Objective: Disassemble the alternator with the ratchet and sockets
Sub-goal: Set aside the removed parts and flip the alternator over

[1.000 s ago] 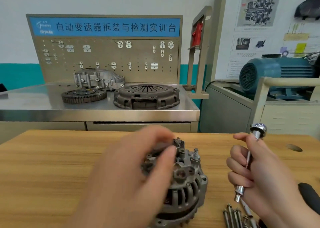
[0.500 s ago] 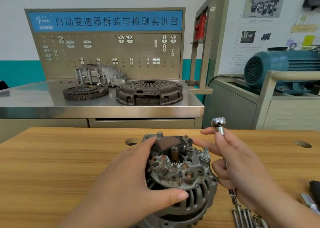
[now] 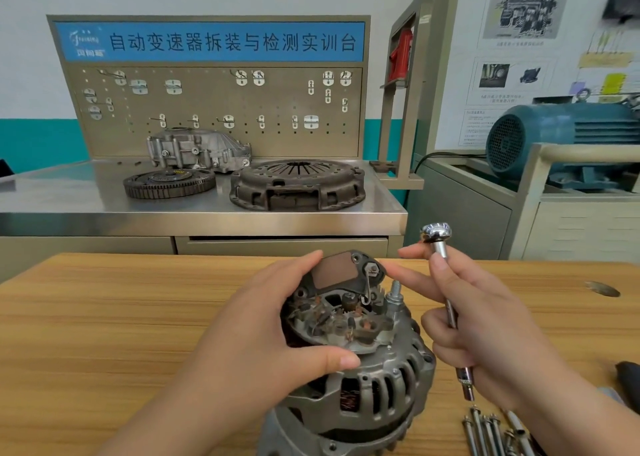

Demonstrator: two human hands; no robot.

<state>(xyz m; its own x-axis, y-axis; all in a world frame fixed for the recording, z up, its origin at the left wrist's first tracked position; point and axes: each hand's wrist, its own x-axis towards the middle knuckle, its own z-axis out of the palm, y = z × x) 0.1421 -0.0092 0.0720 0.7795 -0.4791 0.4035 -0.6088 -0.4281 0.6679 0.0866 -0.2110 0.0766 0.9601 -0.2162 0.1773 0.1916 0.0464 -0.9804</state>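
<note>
1. Far behind the alternator and to its left, we see a toothed flywheel lying flat on a steel bench. A grey housing sits just behind the flywheel.
2. Straight behind the alternator, on the same bench, a clutch cover lies beside the flywheel without touching it.
3. The left hand comes in from the alternator's left and grips its upper end. The fingers curl over the far edge by the brown plate, and the thumb presses on the near rim.
4. The alternator stands on the wooden table close in front of us, with its open end up and tilted toward us. A threaded stud sticks up on its right side.
5. The right hand is just right of the alternator. Its lower fingers are wrapped round the ratchet, and its upper fingers stretch toward the alternator's top. We cannot tell whether they touch it.
6. The ratchet stands nearly upright beside the alternator, chrome head up and socket at the bottom end.
7. Below the socket, to the alternator's lower right, several long bolts lie together on the table.
8. Far behind the alternator on the right stands a blue motor. A black object that we cannot identify lies on the table at the right edge.
</note>
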